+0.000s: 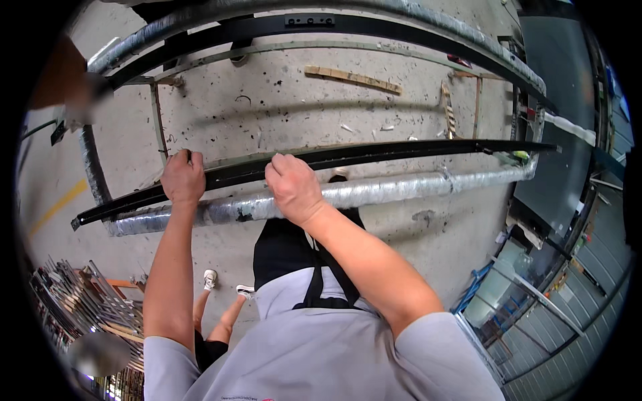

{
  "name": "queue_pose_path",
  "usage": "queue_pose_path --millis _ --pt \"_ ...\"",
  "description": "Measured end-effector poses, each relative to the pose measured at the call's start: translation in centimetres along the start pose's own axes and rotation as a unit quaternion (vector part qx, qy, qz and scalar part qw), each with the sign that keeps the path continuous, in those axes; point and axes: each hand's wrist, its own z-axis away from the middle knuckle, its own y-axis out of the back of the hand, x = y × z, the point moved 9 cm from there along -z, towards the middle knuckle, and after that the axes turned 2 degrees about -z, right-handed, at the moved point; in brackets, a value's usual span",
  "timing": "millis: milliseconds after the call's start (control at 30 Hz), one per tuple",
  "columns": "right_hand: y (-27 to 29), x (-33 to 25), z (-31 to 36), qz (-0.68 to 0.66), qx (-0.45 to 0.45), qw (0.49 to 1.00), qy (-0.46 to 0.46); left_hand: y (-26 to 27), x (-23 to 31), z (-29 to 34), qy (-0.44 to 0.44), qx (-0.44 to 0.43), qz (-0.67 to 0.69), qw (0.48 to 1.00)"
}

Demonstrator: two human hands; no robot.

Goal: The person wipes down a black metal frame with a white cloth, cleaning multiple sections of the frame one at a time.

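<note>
- Running along the near edge of the frame, past both near corners: long, straight black metal bar (394, 152) — slanting over the near rail toward the left corner, just inside it farther right.
- Closed over the bar toward the frame's near-left corner, fingers curled round its far side: left hand (183, 177).
- Curled into a fist against the same bar, farther right: right hand (292, 189) — fingertips hidden, so cannot tell whether gripping.
- Beneath and around: large rectangular frame of pipe wrapped in silvery plastic (394, 190).
- Along the frame's far edge: second long black bar (374, 27), with small black rectangular plate (309, 21) left of midway.
- Seen through the frame, on speckled grey concrete floor (281, 120): flat pale wooden strip (353, 79), nearer the far edge.
- Beyond the frame's right edge: broad dark grey flat panel (555, 113).
- Out past the near-left corner: heap of thin metal lengths (73, 301); near it, bare legs of another person (226, 319), in white shoes (210, 279).
</note>
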Motion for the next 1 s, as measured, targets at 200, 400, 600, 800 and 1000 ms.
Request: queue_pose_path --millis 200,400,600,800,1000 --pt "8.2 9.6 4.5 0.055 -0.052 0.997 -0.011 -0.5 -1.9 1.1 0.023 -0.007 -0.036 0.999" --pt "21.3 22.1 7.4 0.114 -0.117 0.986 0.013 2.3 0.1 1.9 -0.104 0.168 -0.188 0.962" --pt "22.3 22.1 6.4 0.039 -0.196 0.977 0.075 1.0 10.2 8.9 -0.068 0.275 0.037 0.958" --pt "20.8 23.6 4.8 -0.018 -0.393 0.905 0.16 1.1 13.2 8.0 -0.085 0.26 0.028 0.961" --pt "17.9 21.5 4.0 -0.03 -0.397 0.895 0.199 0.2 13.2 8.1 -0.062 0.24 0.035 0.968"
